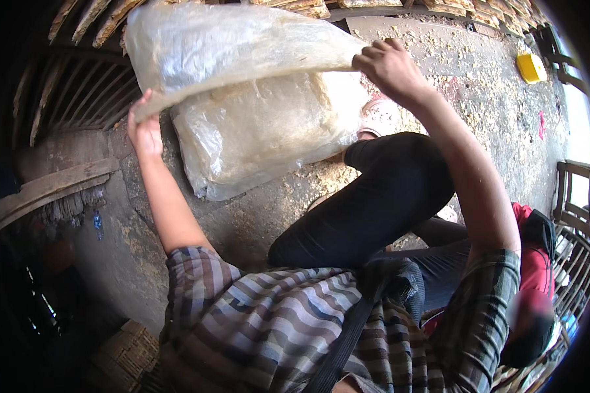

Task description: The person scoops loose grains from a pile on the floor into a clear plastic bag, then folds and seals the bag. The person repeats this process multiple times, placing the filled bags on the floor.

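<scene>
A cloudy, see-through plastic sheet (236, 46) is stretched between my two hands, with dusty stains on it. My left hand (146, 125) grips its lower left corner, with the palm side partly towards the camera. At the right end, my right hand (389, 66) clutches the sheet's edge in closed fingers. Below the raised sheet, a large rectangular bundle wrapped in clear plastic (260, 132) lies on the floor in front of my bent leg. Its contents look pale brown; what they are cannot be told. The raised sheet hides the bundle's far side.
Pale crumbs litter the concrete floor (501, 123). Wooden slats with rough pieces line the far side. A yellow plastic container (531, 68) stands at the far right, a plastic bottle (98, 225) at the left. A person in a red top (536, 260) is close on my right.
</scene>
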Demonstrator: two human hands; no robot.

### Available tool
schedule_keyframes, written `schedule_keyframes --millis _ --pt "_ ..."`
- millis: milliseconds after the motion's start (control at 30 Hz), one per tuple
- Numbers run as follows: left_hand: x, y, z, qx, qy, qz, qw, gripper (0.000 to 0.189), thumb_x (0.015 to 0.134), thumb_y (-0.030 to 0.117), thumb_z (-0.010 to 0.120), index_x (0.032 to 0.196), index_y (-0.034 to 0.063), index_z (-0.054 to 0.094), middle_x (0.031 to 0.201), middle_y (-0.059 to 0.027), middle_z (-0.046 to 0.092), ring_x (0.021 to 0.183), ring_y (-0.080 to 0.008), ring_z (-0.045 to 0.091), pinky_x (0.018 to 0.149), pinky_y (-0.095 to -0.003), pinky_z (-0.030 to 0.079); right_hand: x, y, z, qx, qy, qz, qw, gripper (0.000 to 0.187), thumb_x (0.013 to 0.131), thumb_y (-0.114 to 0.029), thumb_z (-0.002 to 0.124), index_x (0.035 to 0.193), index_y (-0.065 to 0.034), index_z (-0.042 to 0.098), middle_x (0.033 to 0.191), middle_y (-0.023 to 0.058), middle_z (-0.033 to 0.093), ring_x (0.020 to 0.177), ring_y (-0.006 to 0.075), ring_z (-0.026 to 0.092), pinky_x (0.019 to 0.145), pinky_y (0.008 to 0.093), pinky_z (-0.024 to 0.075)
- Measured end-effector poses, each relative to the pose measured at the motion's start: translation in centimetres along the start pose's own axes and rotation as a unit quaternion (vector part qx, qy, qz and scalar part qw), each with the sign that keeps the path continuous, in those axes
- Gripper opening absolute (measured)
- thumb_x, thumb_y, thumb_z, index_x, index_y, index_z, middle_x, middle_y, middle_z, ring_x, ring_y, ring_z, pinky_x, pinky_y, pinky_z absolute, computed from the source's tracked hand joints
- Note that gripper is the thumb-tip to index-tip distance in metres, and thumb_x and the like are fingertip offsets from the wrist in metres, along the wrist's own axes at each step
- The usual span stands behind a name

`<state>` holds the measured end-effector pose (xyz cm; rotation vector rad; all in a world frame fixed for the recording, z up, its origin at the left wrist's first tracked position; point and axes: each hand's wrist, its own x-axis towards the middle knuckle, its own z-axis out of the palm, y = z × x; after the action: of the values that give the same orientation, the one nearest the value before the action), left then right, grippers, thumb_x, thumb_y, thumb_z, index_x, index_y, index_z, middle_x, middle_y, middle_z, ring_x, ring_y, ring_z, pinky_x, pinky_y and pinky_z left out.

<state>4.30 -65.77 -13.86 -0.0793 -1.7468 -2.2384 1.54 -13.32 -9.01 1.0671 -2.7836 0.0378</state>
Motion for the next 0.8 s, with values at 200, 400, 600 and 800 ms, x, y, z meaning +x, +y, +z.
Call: schedule_keyframes --millis 200,400,600,800 --pt "-7.6 -8.3 -7.6 -0.025 0.117 -0.085 0.989 0.031 0.085 -0.008 0.05 0.106 0.0104 0.064 0.127 -0.0157 0.059 0.123 -0.0298 0.053 0.108 -0.0492 0.038 5.2 -5.4 4.1 -0.037 -0.174 -0.094 0.98 0.012 0.088 -0.015 0.053 0.094 -0.0128 0.063 0.093 0.0044 0.064 0.101 0.0199 0.059 0.097 0.0379 0.0418" --pt "-12.4 -14.4 -11.7 -0.049 0.239 -0.187 0.951 0.029 0.085 -0.006 0.049 0.111 0.0041 0.058 0.128 -0.0195 0.056 0.123 -0.0337 0.051 0.107 -0.0509 0.039 4.0 -8.6 9.2 0.088 -0.35 -0.072 0.93 0.022 0.089 -0.02 0.057 0.108 -0.0179 0.067 0.101 0.0092 0.067 0.101 0.0239 0.064 0.088 0.0429 0.0482" --pt "-14.2 -15.7 -16.1 -0.039 0.207 -0.246 0.946 0.031 0.083 -0.001 0.055 0.113 0.0013 0.058 0.117 -0.0192 0.06 0.107 -0.0337 0.059 0.097 -0.049 0.047 0.1 -2.9 -3.4 0.075 -0.176 0.064 0.979 0.015 0.078 -0.014 0.062 0.087 -0.0049 0.071 0.074 0.0139 0.067 0.068 0.0277 0.068 0.059 0.0393 0.0532" --pt "-12.4 -14.7 -13.7 -0.043 0.444 -0.308 0.84 0.046 0.096 0.023 0.041 0.141 0.0109 0.042 0.151 -0.0134 0.034 0.139 -0.0261 0.032 0.112 -0.0435 0.028 -23.0 0.0 -17.0 0.116 0.142 0.355 0.916 0.02 0.093 -0.003 0.052 0.108 -0.0072 0.064 0.085 0.0076 0.068 0.072 0.0158 0.065 0.063 0.0284 0.0536"
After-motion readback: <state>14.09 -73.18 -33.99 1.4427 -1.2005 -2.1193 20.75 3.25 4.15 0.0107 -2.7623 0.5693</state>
